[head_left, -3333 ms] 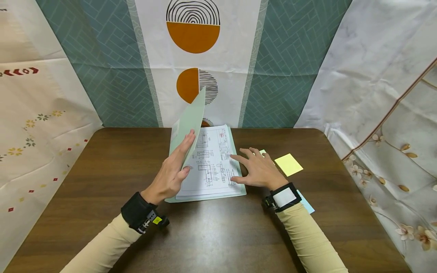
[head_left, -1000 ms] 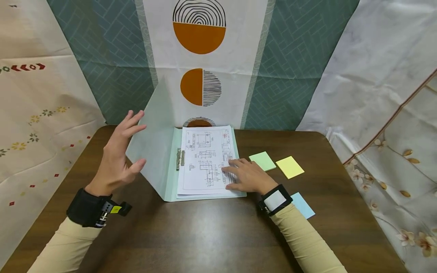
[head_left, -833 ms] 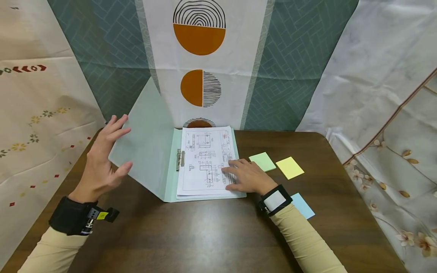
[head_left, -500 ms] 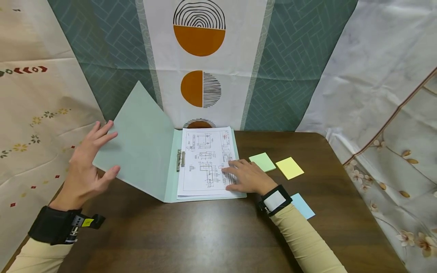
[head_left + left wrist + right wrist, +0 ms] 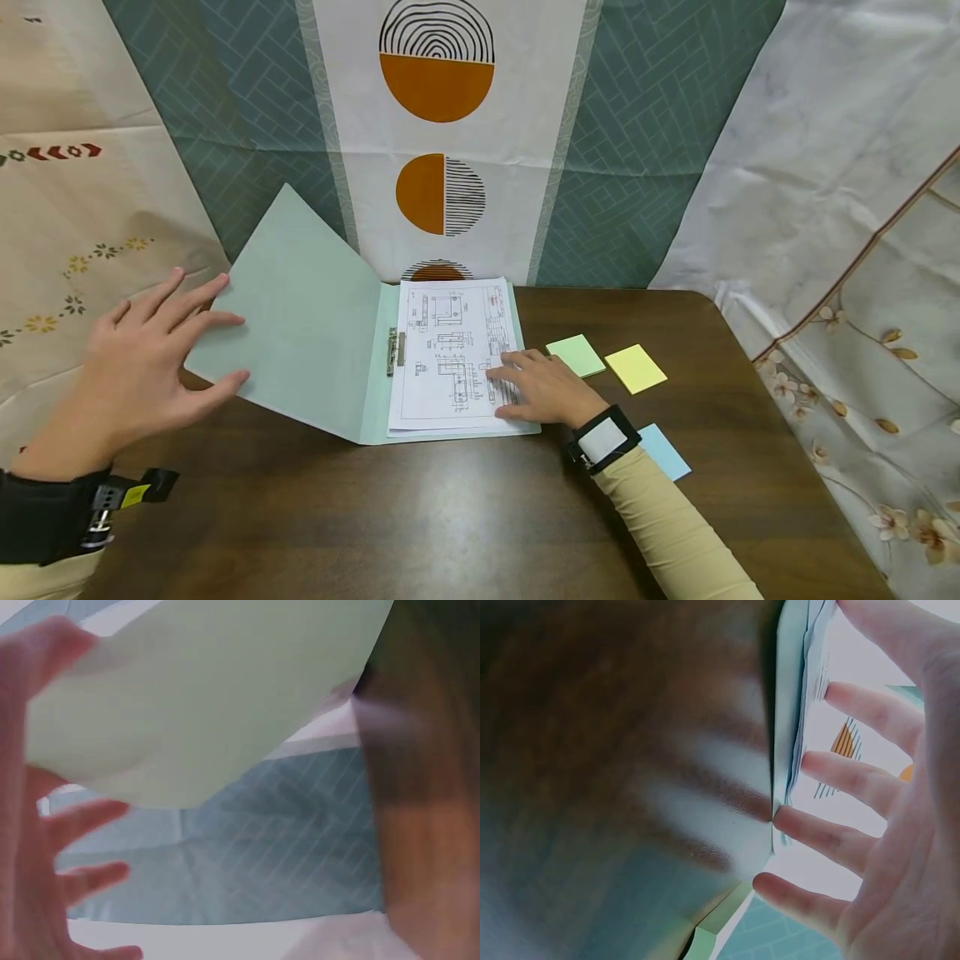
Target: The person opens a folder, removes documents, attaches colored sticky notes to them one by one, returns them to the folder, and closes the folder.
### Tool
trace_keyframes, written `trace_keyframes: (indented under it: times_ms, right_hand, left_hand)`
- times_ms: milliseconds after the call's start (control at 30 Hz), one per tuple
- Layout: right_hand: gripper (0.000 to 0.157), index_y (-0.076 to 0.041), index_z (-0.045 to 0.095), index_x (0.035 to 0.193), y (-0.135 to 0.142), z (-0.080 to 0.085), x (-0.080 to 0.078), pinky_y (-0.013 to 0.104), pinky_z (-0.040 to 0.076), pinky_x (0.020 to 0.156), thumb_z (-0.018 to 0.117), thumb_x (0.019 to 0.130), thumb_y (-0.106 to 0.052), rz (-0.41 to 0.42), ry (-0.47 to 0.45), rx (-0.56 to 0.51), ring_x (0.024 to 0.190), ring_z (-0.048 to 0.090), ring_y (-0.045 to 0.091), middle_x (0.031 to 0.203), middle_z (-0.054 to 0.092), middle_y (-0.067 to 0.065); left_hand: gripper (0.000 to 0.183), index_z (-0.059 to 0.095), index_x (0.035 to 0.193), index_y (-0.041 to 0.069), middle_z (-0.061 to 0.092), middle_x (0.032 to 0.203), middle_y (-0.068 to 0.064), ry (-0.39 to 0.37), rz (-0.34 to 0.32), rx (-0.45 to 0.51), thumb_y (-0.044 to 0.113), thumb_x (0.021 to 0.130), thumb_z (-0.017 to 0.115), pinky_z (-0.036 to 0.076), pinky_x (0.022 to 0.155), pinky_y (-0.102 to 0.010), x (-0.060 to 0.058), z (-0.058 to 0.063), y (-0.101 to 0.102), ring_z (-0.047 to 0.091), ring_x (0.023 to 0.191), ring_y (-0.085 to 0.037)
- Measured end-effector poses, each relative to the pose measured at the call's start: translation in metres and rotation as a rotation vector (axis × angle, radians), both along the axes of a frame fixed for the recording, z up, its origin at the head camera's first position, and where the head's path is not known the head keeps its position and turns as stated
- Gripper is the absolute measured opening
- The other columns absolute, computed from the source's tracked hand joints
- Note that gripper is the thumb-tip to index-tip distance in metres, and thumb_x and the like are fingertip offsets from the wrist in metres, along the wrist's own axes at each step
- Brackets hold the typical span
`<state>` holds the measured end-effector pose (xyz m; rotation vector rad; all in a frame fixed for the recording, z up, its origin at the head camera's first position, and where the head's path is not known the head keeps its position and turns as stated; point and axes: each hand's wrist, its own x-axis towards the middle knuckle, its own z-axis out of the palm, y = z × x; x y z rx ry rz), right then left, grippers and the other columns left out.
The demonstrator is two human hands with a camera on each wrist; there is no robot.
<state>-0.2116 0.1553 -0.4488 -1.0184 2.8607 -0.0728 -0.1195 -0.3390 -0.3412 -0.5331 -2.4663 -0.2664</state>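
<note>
A pale green clip folder [image 5: 300, 325] stands spread at the back of the table, its front cover tilted up to the left. My left hand [image 5: 138, 362] is at the cover's outer corner, fingers spread and thumb apart. In the left wrist view the cover [image 5: 187, 697] passes between that thumb and the fingers. Printed technical drawings [image 5: 431, 400] lie on the folder's right side, beside a metal clip [image 5: 392, 350] near the spine. Fingers extended, my right hand [image 5: 551, 387] rests on the right edge of the sheets; the right wrist view shows its fingertips [image 5: 787, 816] along the paper edge.
To the right of the folder lie a green sticky-note pad [image 5: 576, 356] and a yellow one [image 5: 636, 368]. A blue pad [image 5: 663, 452] is partly behind the right forearm. Patterned cloth [image 5: 615, 167] hangs around the dark wooden table [image 5: 450, 517].
The folder's cover has swung from nearly over the drawings out to the left, exposing the clip. My left hand has moved left and lower with it; the right hand came down onto the sheets and stayed.
</note>
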Motion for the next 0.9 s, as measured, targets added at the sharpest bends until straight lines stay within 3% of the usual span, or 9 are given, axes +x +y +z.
trace_keyframes:
  times_ms: [133, 400, 633, 900]
  right_hand:
    - [0.065, -0.027, 0.066, 0.159, 0.0, 0.0, 0.001, 0.066, 0.055, 0.117, 0.078, 0.102, -0.056, 0.004, 0.004, -0.001, 0.154, 0.058, 0.04, 0.17, 0.059, 0.012]
    - [0.065, -0.027, 0.066, 0.159, -0.001, 0.001, 0.0, 0.066, 0.054, 0.117, 0.077, 0.103, -0.056, -0.002, -0.013, 0.003, 0.153, 0.058, 0.041, 0.17, 0.059, 0.012]
    - [0.064, -0.026, 0.067, 0.158, 0.0, 0.004, -0.001, 0.066, 0.054, 0.118, 0.079, 0.102, -0.055, -0.018, -0.005, -0.008, 0.153, 0.058, 0.041, 0.169, 0.06, 0.012]
    - [0.064, -0.027, 0.066, 0.159, -0.002, 0.002, 0.002, 0.065, 0.055, 0.116, 0.078, 0.102, -0.056, -0.005, -0.02, -0.006, 0.153, 0.058, 0.041, 0.171, 0.058, 0.013]
  left_hand:
    - [0.058, 0.081, 0.12, 0.024, 0.06, 0.169, -0.009, -0.064, 0.078, -0.091, 0.069, 0.085, 0.072, 0.036, 0.111, -0.086, 0.007, 0.006, -0.003, 0.044, 0.164, -0.046]
    - [0.055, 0.085, 0.116, 0.024, 0.064, 0.162, -0.019, -0.123, 0.151, -0.195, 0.053, 0.069, 0.087, 0.038, 0.108, -0.082, 0.008, 0.01, -0.005, 0.046, 0.156, -0.052]
    - [0.051, 0.084, 0.126, 0.021, 0.057, 0.164, -0.029, -0.337, 0.221, -0.303, 0.042, 0.08, 0.093, 0.028, 0.114, -0.089, 0.001, 0.004, -0.008, 0.034, 0.158, -0.057]
    - [0.05, 0.082, 0.127, 0.02, 0.062, 0.157, -0.03, -0.453, 0.223, -0.317, 0.042, 0.083, 0.093, 0.022, 0.112, -0.094, -0.002, -0.013, -0.012, 0.034, 0.155, -0.058]
